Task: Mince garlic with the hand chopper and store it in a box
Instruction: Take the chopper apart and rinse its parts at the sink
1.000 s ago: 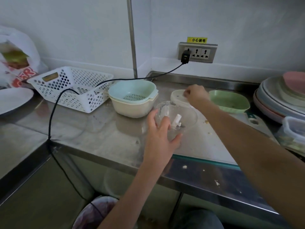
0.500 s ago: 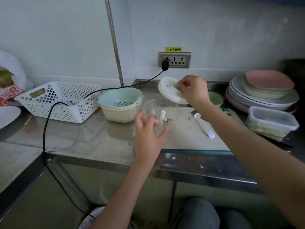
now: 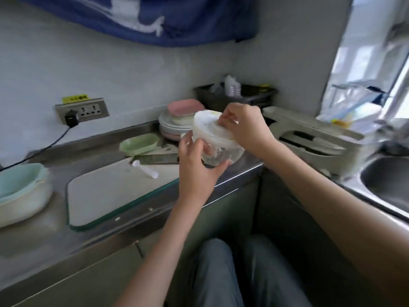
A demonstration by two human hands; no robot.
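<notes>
The hand chopper is held up in the air over the counter's right end. Its clear bowl [image 3: 218, 155] sits in my left hand [image 3: 197, 165], whose fingers curl round the bowl's side and bottom. The white lid [image 3: 208, 127] lies on top of the bowl, tilted toward me. My right hand [image 3: 245, 127] grips the lid from the right, fingertips pinching at its top middle. What is inside the bowl is blurred. No storage box is visible.
A glass cutting board [image 3: 115, 191] lies on the steel counter with a white spoon [image 3: 146, 169] on it. Behind are a green dish [image 3: 139, 144], stacked plates [image 3: 174, 122] and a cleaver [image 3: 161, 158]. A colander bowl [image 3: 21, 191] stands left; a sink [image 3: 389, 185] right.
The view has swung right. My left hand lifted the bowl off the counter, and my right hand brought the lid onto it.
</notes>
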